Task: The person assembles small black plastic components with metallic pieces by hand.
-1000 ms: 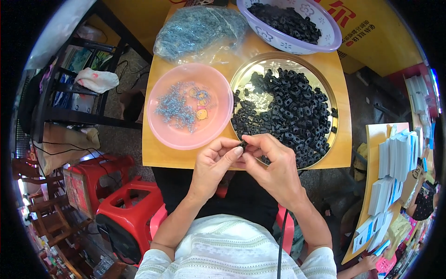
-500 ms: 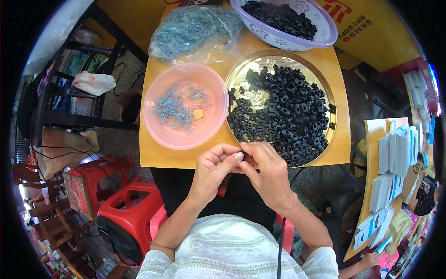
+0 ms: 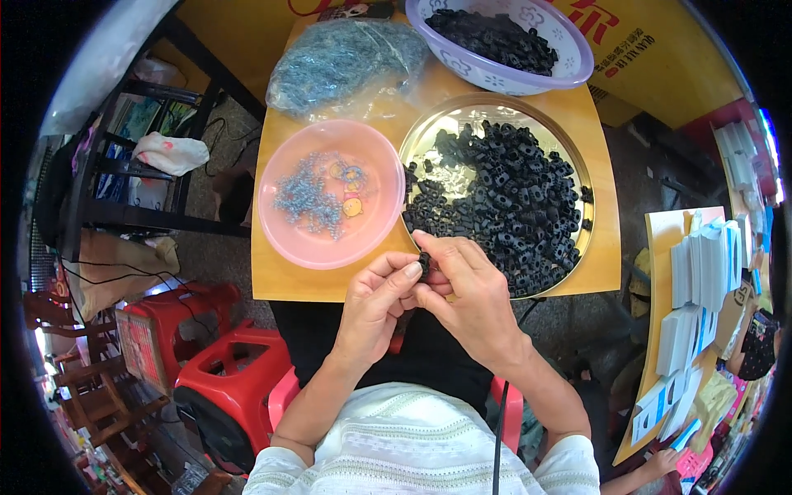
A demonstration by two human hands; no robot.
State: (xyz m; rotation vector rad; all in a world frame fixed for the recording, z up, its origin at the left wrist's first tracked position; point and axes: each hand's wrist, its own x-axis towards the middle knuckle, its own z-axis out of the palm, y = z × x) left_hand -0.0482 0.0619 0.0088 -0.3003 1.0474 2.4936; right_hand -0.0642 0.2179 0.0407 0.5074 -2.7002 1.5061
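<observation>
At the table's near edge, my left hand (image 3: pixel 373 304) pinches a small black plastic cord lock (image 3: pixel 424 262) between thumb and fingers. My right hand (image 3: pixel 472 290) meets it from the other side, its index finger above the piece and its thumb below. Fingers partly cover the piece. Just beyond my hands, a round gold tray (image 3: pixel 429 136) holds a heap of black plastic pieces (image 3: pixel 524 190). To its left stands a pink plastic bowl (image 3: pixel 280 235) with many tiny metal springs (image 3: pixel 309 198).
A clear plastic bag (image 3: pixel 351 70) full of springs lies at the far left of the wooden table (image 3: pixel 330 286). Beside it stands a purple-rimmed basin (image 3: pixel 462 70) of black pieces. Red stools (image 3: pixel 231 363) are at left; white boxes (image 3: pixel 693 264) sit on another table at right.
The black piece now shows more clearly between my fingertips. My right index finger has risen slightly above it. The whole view has shifted a little.
</observation>
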